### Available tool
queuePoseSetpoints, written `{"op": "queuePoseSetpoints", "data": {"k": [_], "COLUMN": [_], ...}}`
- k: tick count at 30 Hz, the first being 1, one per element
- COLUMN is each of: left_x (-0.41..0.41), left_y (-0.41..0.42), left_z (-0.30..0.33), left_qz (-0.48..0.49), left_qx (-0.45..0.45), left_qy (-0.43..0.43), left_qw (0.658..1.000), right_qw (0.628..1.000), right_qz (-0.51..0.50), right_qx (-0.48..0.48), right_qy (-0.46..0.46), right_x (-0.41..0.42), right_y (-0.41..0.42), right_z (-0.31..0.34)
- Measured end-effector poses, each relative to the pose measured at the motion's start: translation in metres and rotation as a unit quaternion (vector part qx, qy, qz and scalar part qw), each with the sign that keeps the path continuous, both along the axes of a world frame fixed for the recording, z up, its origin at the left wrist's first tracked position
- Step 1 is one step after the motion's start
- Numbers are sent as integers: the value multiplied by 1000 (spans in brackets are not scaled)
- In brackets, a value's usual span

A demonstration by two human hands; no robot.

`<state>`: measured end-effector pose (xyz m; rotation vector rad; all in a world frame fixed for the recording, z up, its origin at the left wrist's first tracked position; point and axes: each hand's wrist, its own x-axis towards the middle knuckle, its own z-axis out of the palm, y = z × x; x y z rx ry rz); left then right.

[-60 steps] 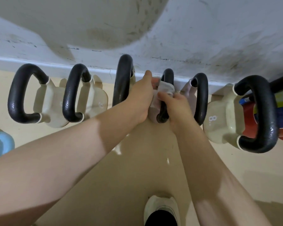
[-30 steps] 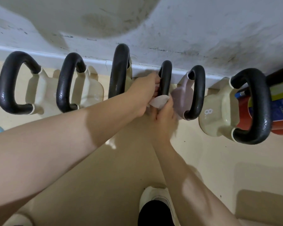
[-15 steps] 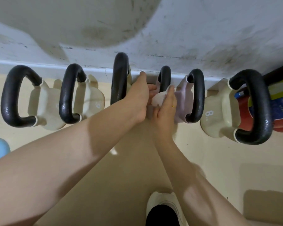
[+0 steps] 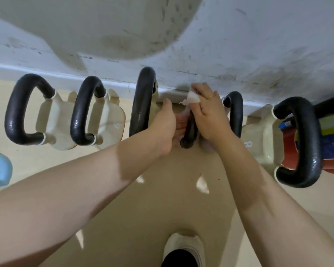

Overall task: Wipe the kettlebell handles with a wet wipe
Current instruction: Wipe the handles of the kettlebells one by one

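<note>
1. Right now my right hand pinches the white wet wipe against the far end of the fourth kettlebell handle, counting from the left of the row along the wall.
2. My left hand is on that kettlebell's left side; whether it grips, I cannot tell.
3. Nearby, taller handle left, smaller handle right.
4. My shoe is nearest, on the beige floor.

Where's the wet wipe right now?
The wet wipe sits just right of centre in the head view, bunched under the right hand at the far end of the fourth kettlebell's handle, close to the wall's baseboard.
</note>
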<state>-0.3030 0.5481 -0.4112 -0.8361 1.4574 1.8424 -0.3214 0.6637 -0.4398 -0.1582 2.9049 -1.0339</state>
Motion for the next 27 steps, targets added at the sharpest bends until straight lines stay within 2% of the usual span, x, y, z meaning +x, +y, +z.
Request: {"op": "queuePoseSetpoints", "data": {"k": [1,3,5,7,9,11,13,14,16,18,22,24,26,27], "left_x": [-1,-5,-9,-11,-14,-21,-31,-34,-35,-29,-10,0,7,11], "left_y": [1,1,4,10,13,12,6,6,6,8,4,-1,-4,-5], "left_z": [3,3,2,4,3,1,2,5,8,6,5,5,0,-3], "left_qz": [3,2,-6,-5,-21,-97,-186,-234,-296,-296,-285,-292,-308,-310], "left_qx": [-7,-36,-63,-49,-40,-89,-152,-173,-181,-161,-149,-163,-186,-189], "left_qy": [-3,0,17,26,34,51,74,88,96,94,124,125,126,127], "left_qw": [1000,999,998,998,998,990,968,953,933,937,939,934,925,923], "right_qw": [1000,994,988,996,998,997,993,992,989,988,991,979,949,936], "right_qz": [7,56,109,74,32,54,107,108,39,4,94,-11,-124,-148], "right_qx": [10,89,109,46,-4,-3,0,-17,-59,-78,-55,-135,-196,-218], "right_qy": [5,23,23,10,-48,-56,-51,-67,-133,-133,-84,-151,-213,-233], "right_x": [-3,4,6,-10,-26,-27,-26,-28,-38,-38,-26,-35,-40,-35], "right_y": [-3,-7,0,10,11,7,11,15,18,9,-4,2,3,-1], "right_z": [2,2,2,10,11,8,8,10,15,17,12,10,4,4]}}
